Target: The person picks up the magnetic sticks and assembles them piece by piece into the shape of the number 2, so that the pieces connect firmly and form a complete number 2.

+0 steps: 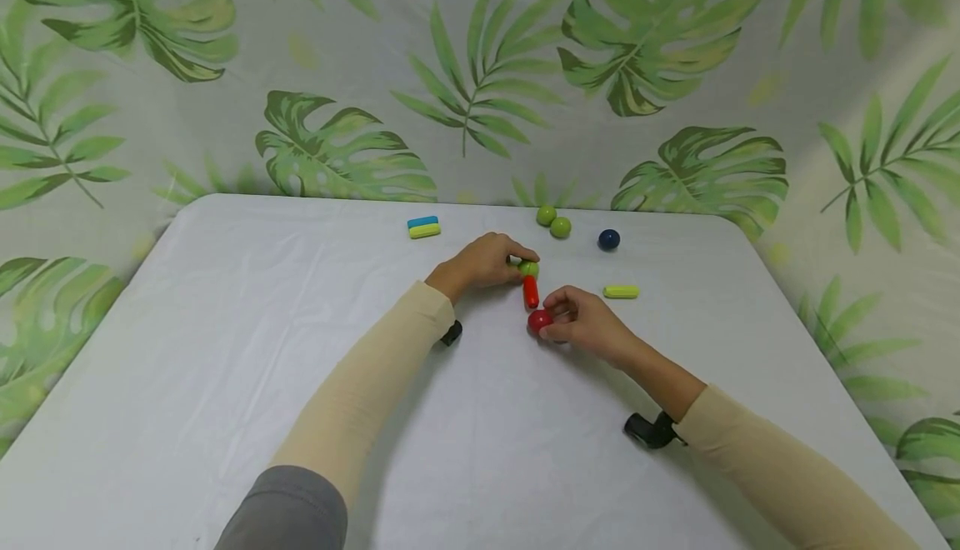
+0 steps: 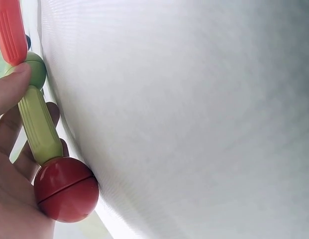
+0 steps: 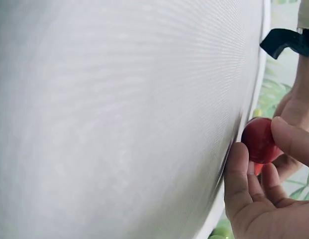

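Pinching green ball, my left fingers; red ball, right fingers. Red stick looks joined; loose yellow stick right of green ball.

White-draped table before leaf-patterned cloth backdrop

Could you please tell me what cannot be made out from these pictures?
Head view: the left hand hides the palm-side red ball and most of the yellow-green stick.
Left wrist view: the red stick is cut off by the top edge.
Right wrist view: the right hand and its own red ball hide most of the red stick.
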